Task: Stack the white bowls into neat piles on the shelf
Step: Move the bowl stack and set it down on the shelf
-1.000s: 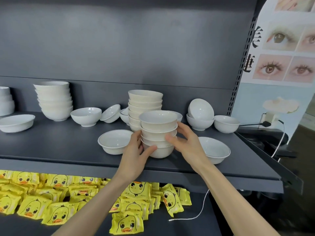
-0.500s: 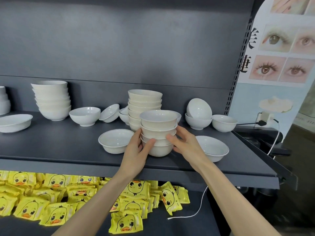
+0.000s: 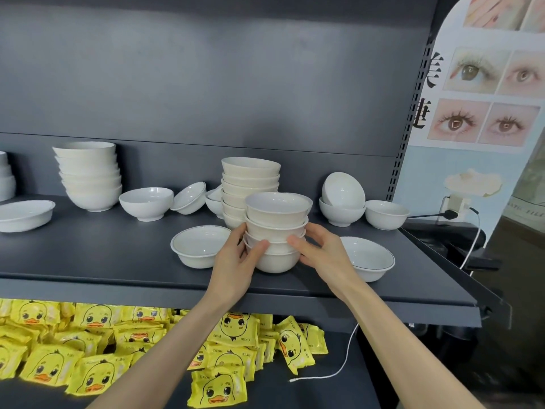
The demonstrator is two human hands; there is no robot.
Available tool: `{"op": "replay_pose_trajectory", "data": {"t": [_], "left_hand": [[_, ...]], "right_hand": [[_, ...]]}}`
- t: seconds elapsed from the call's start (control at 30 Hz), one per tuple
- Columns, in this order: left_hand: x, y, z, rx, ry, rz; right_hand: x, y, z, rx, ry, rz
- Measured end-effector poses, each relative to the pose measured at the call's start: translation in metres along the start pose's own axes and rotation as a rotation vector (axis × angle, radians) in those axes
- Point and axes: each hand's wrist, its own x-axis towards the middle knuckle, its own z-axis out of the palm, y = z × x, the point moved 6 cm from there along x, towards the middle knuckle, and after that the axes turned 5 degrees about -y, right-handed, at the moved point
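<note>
Lower level, nearest: yellow duck packets lie heaped, with a white cable trailing to their right.

Above, the shelf shows bare dark room along its near edge at left. The short stack of four white bowls stands near that edge, its base meeting the shelf, rims roughly level.

The left hand and right hand each clasp its lower bowls from the sides, thumbs on the near face.

A shallow bowl sits just beside the left hand, and another shallow bowl just right of the right hand.

A taller stack stands close behind, leaning slightly. Far left, a wide stack stands against the back panel. Loose bowls, some tilted, lie between and at far right.
</note>
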Motion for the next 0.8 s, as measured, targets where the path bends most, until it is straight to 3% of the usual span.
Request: {"op": "replay_pose_trajectory", "data": {"t": [0.57, 0.8], "left_hand": [[-0.0023, 0.0010, 0.0024, 0.036, -0.084, -0.018], [-0.0031, 0.0058, -0.0001, 0.005, -0.032, -0.011]], "right_hand": [[-0.0005, 0.0034, 0.0031, 0.019, -0.074, 0.086], [0.0028, 0.0030, -0.0007, 0.023, -0.050, 0.049]]}}
